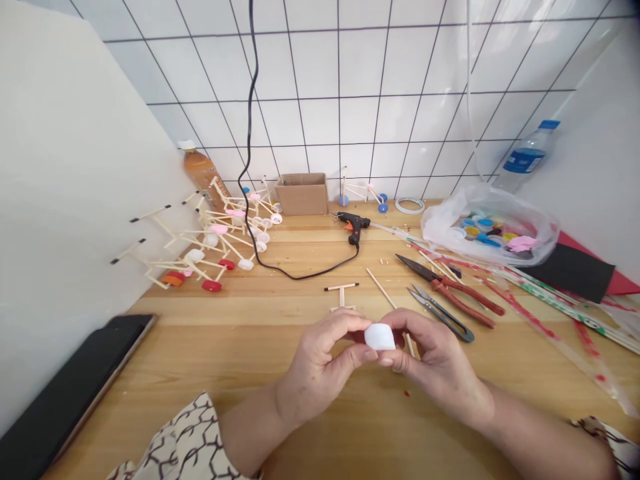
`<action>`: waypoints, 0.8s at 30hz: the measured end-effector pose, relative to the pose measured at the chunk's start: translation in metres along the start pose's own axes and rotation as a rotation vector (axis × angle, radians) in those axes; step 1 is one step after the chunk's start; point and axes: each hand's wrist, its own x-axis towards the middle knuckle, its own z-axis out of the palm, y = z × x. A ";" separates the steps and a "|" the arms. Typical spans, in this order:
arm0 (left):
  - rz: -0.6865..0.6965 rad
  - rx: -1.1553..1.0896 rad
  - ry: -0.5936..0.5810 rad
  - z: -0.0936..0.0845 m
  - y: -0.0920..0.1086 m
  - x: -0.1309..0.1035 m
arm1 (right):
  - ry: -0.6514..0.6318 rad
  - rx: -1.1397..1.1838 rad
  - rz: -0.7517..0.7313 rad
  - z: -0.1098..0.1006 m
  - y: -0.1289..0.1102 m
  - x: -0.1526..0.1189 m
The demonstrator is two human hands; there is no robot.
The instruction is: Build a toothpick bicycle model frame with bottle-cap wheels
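A white bottle cap [380,337] is pinched between my two hands, low over the table. My left hand [325,357] grips its left side with thumb and index finger. On the other side, my right hand [435,360] closes its thumb and fingers on the cap's right edge. Just beyond my hands lies a small frame of wooden sticks [342,293] with a dark-tipped crossbar, its near end partly hidden by my left hand. A thin wooden stick [381,288] runs down behind my right hand.
A glue gun [354,227] with a black cable lies mid-table. Pliers [445,285] and snips [443,315] are to the right, near a plastic bag [435,223] of caps. Several stick models [220,230], a cardboard box [303,195] and a dark tablet-like slab [75,393] are further left.
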 end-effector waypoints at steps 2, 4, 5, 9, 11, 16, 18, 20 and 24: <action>0.001 0.028 -0.021 0.000 0.001 -0.001 | 0.012 -0.030 -0.007 0.000 -0.001 0.000; 0.009 0.062 -0.043 0.000 0.001 -0.003 | 0.026 -0.072 -0.016 0.001 -0.002 0.000; 0.016 0.082 -0.046 0.000 0.001 -0.004 | 0.031 -0.093 -0.021 0.001 -0.003 0.000; 0.029 0.134 -0.041 0.002 0.002 -0.007 | 0.059 -0.162 -0.076 0.003 -0.004 -0.002; 0.007 0.120 -0.044 0.004 0.002 -0.007 | 0.071 -0.185 -0.110 0.004 -0.004 -0.002; 0.003 0.062 -0.047 0.003 0.004 -0.004 | 0.055 -0.221 -0.150 0.001 -0.003 0.000; 0.014 0.058 -0.048 0.002 0.004 -0.003 | 0.035 -0.219 -0.161 0.001 -0.003 0.000; 0.018 0.065 -0.059 0.001 0.004 -0.003 | 0.030 -0.221 -0.171 0.001 -0.004 0.000; -0.023 0.063 -0.056 0.002 0.003 -0.004 | 0.070 -0.220 -0.149 0.006 -0.005 -0.002</action>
